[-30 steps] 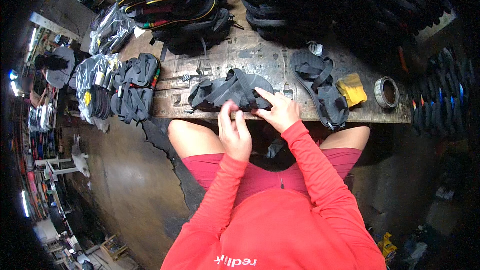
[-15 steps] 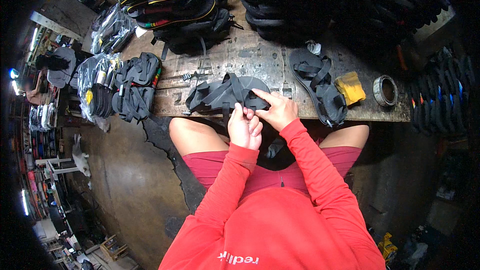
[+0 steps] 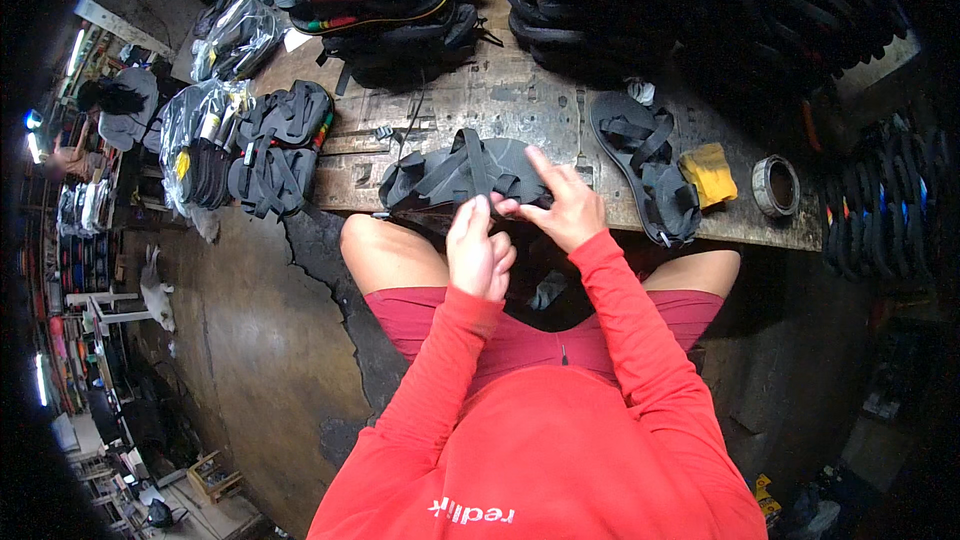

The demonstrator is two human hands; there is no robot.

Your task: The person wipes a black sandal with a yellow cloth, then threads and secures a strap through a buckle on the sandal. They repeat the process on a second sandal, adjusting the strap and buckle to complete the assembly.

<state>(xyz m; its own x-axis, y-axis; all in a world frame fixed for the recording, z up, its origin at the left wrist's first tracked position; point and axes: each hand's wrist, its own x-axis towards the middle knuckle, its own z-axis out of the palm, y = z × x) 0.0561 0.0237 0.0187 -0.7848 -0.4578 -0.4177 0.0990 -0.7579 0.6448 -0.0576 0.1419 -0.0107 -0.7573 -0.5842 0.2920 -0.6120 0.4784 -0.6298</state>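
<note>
A black strappy sandal point(image 3: 508, 158) lies sideways at the near edge of the wooden bench, its crossed straps facing up. My left hand point(image 3: 482, 252) is just below its near side, fingers curled and thumb pressed close; whatever may be between them is hidden. From the right, my right hand point(image 3: 572, 208) reaches over the sandal's right end. Its index finger stretches along the sole there, while the thumb points left toward my left fingertips. A second black sandal point(image 3: 640, 155) lies to the right, beside a folded yellow cloth point(image 3: 708, 176).
A roll of tape point(image 3: 775, 187) sits near the bench's right end. Tall stacks of sandals point(image 3: 365, 10) stand at the back. Strapped sandals point(image 3: 280, 155) and plastic-wrapped ones point(image 3: 200, 145) are at the left. A white cat point(image 3: 155, 290) is on the floor at left.
My left hand has shifted slightly left and up. My right hand has moved a little up and right, its index finger straightening. The whole view has shifted slightly.
</note>
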